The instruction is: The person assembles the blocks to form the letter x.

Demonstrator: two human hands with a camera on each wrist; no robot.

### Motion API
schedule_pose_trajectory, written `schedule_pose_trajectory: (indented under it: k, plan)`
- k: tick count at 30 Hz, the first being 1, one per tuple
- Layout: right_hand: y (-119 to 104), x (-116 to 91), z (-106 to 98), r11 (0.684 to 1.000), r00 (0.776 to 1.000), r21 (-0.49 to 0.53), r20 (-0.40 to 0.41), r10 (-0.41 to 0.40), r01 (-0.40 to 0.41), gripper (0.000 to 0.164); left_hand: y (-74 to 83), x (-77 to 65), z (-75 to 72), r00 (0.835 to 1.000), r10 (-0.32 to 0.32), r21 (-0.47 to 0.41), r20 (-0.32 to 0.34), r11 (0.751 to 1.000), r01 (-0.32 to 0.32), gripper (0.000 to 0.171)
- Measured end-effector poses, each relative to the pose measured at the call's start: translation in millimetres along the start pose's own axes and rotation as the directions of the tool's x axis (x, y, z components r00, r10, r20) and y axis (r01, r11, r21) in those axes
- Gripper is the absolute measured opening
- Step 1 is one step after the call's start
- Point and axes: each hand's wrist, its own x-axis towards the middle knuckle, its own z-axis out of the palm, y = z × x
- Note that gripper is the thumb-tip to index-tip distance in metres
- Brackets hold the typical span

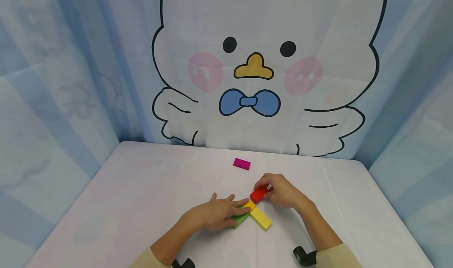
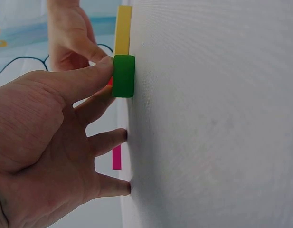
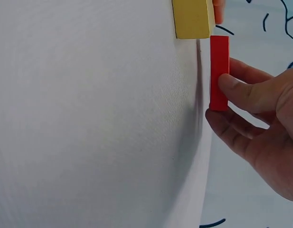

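My left hand point(image 1: 222, 213) lies low with spread, mostly straight fingers. Its thumb touches the green block point(image 2: 123, 76), and its forefinger reaches over an orange-yellow block point(image 1: 249, 204). That hand covers part of the green block. A longer yellow block point(image 1: 260, 219) lies at an angle, its far end meeting the others. My right hand point(image 1: 281, 190) pinches a red block point(image 3: 219, 71) between thumb and fingers, just beyond the orange-yellow block. In the right wrist view, the red block's end is close beside the yellow block point(image 3: 191, 20).
A magenta block point(image 1: 242, 164) lies farther back on the white table point(image 1: 141, 189). Behind the table hangs a curtain point(image 1: 255, 130) printed with a cartoon bird, and more curtain point(image 1: 46, 114) closes in the sides. Dark wrist-worn gear point(image 1: 304, 257) shows near the right sleeve.
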Motion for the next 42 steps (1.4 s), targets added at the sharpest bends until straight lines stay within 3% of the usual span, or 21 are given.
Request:
schedule_pose_trajectory:
  k: [26, 42]
  plan:
    - [-2.7, 0.0, 6.6, 0.999, 0.998, -0.016, 0.041, -0.044, 0.045, 0.031, 1.0, -2.2, -1.1, 1.0, 0.001, -0.01, -0.008, 1.0, -0.001, 0.057]
    - [-3.8, 1.0, 6.1, 0.999, 0.999, -0.021, 0.048, -0.023, 0.024, 0.031, -1.4, -0.1, 0.7, 1.0, -0.001, -0.019, -0.005, 1.0, 0.001, 0.057]
